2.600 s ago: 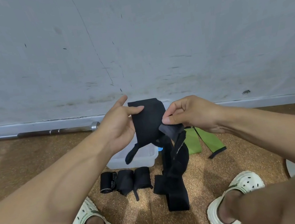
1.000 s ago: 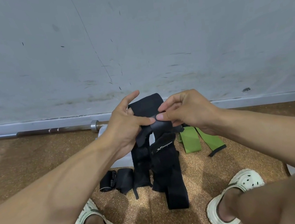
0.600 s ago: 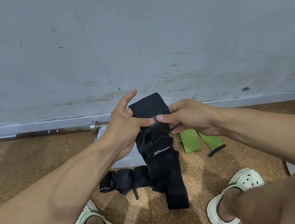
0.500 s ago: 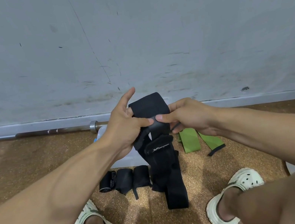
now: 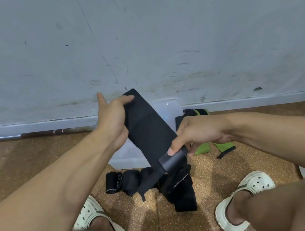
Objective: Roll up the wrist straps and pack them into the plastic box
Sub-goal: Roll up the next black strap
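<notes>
A black wrist strap is stretched flat on a slant between my hands, above the floor. My left hand grips its upper end, thumb on top and index finger pointing up. My right hand pinches its lower end, where a grey tab sticks out. Behind the strap stands the clear plastic box, mostly hidden. Three rolled black straps lie in a row in front of the box. A loose pile of black straps lies on the floor below my right hand.
Green straps lie on the cork floor to the right of the box. A barbell runs along the foot of the grey wall. My feet in white clogs flank the straps.
The hands have drawn apart: the left moved up with the strap's top end, the right moved down and right with the tab end. The bunched strap is now pulled out flat.
</notes>
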Motion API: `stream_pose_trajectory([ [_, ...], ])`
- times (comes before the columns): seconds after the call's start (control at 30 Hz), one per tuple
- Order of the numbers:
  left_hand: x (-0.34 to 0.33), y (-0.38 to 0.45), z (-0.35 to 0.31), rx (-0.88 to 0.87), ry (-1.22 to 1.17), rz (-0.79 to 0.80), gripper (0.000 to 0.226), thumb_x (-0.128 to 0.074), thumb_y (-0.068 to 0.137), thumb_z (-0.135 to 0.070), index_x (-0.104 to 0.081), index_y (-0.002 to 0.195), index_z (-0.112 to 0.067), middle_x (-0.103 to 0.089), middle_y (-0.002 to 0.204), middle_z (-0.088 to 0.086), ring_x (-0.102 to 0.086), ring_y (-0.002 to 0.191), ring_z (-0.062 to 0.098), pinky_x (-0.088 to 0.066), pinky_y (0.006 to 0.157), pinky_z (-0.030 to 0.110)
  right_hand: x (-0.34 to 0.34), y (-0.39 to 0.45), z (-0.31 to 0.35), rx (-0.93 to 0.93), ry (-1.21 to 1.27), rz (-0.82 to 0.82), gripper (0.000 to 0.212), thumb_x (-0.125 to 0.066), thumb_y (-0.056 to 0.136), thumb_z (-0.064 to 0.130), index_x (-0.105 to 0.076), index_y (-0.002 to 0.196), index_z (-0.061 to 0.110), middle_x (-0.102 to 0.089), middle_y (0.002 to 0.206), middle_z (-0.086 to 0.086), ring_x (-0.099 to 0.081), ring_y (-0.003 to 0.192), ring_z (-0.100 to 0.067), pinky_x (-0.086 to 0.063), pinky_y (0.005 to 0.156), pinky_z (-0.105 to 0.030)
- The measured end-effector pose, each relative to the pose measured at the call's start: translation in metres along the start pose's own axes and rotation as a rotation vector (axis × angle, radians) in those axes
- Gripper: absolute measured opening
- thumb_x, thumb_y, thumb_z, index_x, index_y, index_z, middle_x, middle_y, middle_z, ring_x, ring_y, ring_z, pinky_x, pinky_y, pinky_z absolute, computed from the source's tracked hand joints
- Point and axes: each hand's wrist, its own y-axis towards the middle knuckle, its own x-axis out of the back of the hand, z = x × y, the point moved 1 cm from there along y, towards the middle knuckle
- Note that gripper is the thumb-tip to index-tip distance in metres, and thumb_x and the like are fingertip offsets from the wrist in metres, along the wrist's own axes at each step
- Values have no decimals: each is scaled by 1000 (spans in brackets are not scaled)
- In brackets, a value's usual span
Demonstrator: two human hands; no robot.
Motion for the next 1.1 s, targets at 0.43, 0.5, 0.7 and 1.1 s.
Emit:
stream_pose_trajectory([
  [0.43,30,17,-24,-130,-46,-219,101,-63,93,1,1,161,-39,-45,152,-1,-68,107,20,-61,62,37,-3,16,-32,-101,-302,163,24,-79,90,27,-78,95,5,-78,97,-7,-74,94,-17,-58,94,-32],
  [0.5,29,14,-21,-103,-39,-197,101,-63,95,1,2,161,-39,-40,156,0,-67,108,21,-60,58,36,-7,21,-36,-72,-182,182,9,-75,93,15,-78,97,8,-79,98,-5,-73,93,-16,-58,90,-31],
  [0.7,37,25,-17,-96,-39,-207,103,-62,95,2,7,161,-38,-37,157,2,-64,116,21,-62,73,36,-9,28,-42,-113,-119,337,30,-74,90,4,-72,120,0,-76,111,-3,-71,99,-11,-56,84,-25],
  [1.1,59,42,-9,-59,86,-279,102,-58,96,1,9,161,-40,-31,161,1,-58,113,20,-55,66,36,-23,29,-46,-96,-104,263,21,-82,84,10,-75,101,19,-78,98,8,-66,87,-9,-48,74,-24],
])
